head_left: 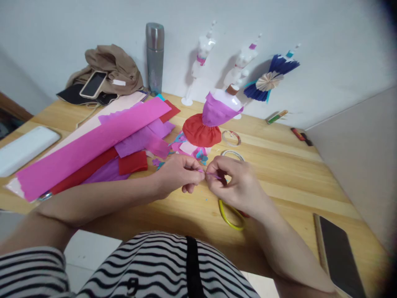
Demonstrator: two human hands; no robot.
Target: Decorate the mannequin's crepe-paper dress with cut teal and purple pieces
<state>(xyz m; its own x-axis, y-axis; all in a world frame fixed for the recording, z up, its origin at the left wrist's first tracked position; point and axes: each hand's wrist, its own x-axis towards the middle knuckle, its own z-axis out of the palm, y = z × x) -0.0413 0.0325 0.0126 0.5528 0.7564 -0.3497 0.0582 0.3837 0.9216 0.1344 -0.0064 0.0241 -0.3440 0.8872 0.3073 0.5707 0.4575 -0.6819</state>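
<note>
My left hand (176,176) and my right hand (238,182) meet over the table, both closed in a pinch. Between their fingertips runs a thin purple strip (214,175), probably crepe paper, held by both. Under my right hand lies a tool with a yellow looped handle (232,218), its other end hidden. Just beyond stands a small dress form (226,99) with a purple top (218,111) and a gathered red skirt (201,130). Paper scraps (187,147) in pink, blue and purple lie at its base. A tape roll (233,155) is partly behind my right hand.
Crepe paper sheets (93,147) cover the table's left side. A steel flask (154,60), brown cloth (113,64) and phone (93,84) stand or lie at the back. White dress forms (204,51) line the wall. A dark notebook (339,252) lies at right, another tape roll (231,138) mid-table.
</note>
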